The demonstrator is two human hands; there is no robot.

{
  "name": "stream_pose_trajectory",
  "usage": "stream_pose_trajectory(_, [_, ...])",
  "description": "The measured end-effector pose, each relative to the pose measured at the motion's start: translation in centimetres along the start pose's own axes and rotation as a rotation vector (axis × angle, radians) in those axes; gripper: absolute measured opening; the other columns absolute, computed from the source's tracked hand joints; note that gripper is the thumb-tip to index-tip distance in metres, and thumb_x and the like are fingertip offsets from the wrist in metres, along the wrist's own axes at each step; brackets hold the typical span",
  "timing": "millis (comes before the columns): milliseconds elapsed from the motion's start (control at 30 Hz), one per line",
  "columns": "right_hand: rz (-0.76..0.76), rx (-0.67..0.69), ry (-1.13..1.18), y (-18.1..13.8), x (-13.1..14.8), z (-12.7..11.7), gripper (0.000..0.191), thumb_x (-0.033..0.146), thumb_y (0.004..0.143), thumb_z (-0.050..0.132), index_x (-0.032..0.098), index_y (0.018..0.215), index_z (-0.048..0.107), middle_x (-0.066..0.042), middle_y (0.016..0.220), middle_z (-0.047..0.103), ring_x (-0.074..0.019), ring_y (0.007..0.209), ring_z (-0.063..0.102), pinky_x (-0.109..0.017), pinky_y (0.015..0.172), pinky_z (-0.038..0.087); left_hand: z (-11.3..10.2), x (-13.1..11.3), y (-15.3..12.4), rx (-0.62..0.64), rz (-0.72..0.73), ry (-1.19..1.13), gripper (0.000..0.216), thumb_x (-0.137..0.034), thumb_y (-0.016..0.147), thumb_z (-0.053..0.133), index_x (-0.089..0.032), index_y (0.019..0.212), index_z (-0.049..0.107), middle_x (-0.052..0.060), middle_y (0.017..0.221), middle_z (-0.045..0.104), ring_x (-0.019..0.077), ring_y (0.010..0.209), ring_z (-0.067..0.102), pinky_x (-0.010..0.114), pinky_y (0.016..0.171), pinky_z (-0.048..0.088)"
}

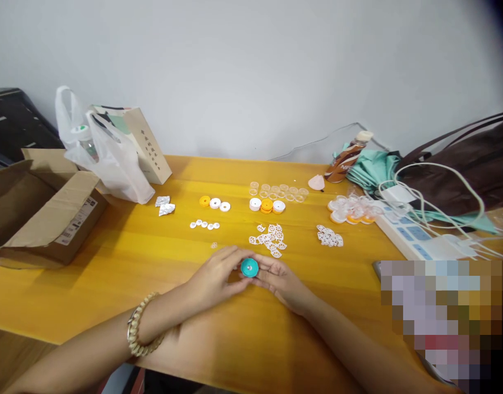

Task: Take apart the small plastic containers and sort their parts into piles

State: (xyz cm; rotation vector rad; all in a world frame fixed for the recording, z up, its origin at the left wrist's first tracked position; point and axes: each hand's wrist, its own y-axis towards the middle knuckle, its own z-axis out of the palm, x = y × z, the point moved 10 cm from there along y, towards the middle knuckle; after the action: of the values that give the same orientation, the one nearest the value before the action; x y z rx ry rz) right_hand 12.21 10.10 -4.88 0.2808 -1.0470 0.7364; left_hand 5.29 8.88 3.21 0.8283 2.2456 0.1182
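Observation:
A small round teal disc (249, 267) with a pale centre sits between both hands, just above the yellow table (123, 257). My left hand (216, 276), with a beaded bracelet on its wrist, curls its fingers round the disc's left side. On the disc's right side my right hand (282, 282) pinches it with fingertips. Just beyond the hands lie heaps of small white lattice pieces (270, 238), a second such heap (330, 236), and a row of tiny white rings (204, 224).
Yellow and white discs (215, 203) and more discs (267, 205) lie mid-table, with clear cups (278, 191) behind and a pile of capped parts (352, 209). An open cardboard box (38, 208), a plastic bag (107, 156) and a paper bag stand left. A power strip (415, 235), cables, bottle and dark bag lie right.

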Motion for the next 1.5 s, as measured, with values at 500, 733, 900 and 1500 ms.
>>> stream_pose_trajectory(500, [0.14,-0.15,0.174,-0.4,-0.7,-1.2,0.032,0.026,0.07,0.073,0.015,0.101,0.069,-0.01,0.105,0.07,-0.0202,0.103,0.063,-0.038,0.108,0.032,-6.6,10.7,7.8,-0.031,-0.279,0.427,0.024,-0.023,0.08,0.058,-0.022,0.104,0.057,0.005,0.106,0.059,0.0236,0.101,0.053,0.04,0.087,0.034])
stream_pose_trajectory(733, [0.13,-0.128,0.183,-0.4,-0.5,-1.0,0.033,0.025,0.07,0.073,0.015,0.101,0.069,-0.01,0.107,0.069,-0.0205,0.104,0.063,-0.038,0.108,0.032,-6.4,14.0,9.3,0.031,-0.353,0.509,0.023,-0.027,0.074,0.063,-0.024,0.097,0.062,0.005,0.115,0.054,0.0274,0.109,0.047,0.039,0.084,0.03])
stream_pose_trajectory(900, [0.136,-0.11,0.179,-0.3,-0.5,-0.9,0.032,0.025,0.071,0.073,0.015,0.1,0.069,-0.01,0.108,0.069,-0.02,0.105,0.062,-0.037,0.108,0.033,-6.4,14.8,9.2,0.05,-0.369,0.519,0.027,-0.027,0.069,0.065,-0.025,0.095,0.062,0.005,0.109,0.055,0.0262,0.102,0.05,0.039,0.084,0.031])
stream_pose_trajectory(1500, [0.072,-0.096,0.201,-0.3,0.4,-1.5,0.043,0.011,0.07,0.067,0.018,0.112,0.063,-0.006,0.11,0.067,-0.0118,0.101,0.062,-0.026,0.101,0.038,1.1,-1.1,1.5,0.009,0.183,0.18,0.019,-0.02,0.091,0.044,-0.016,0.103,0.058,0.008,0.099,0.061,0.0163,0.089,0.056,0.031,0.079,0.05])
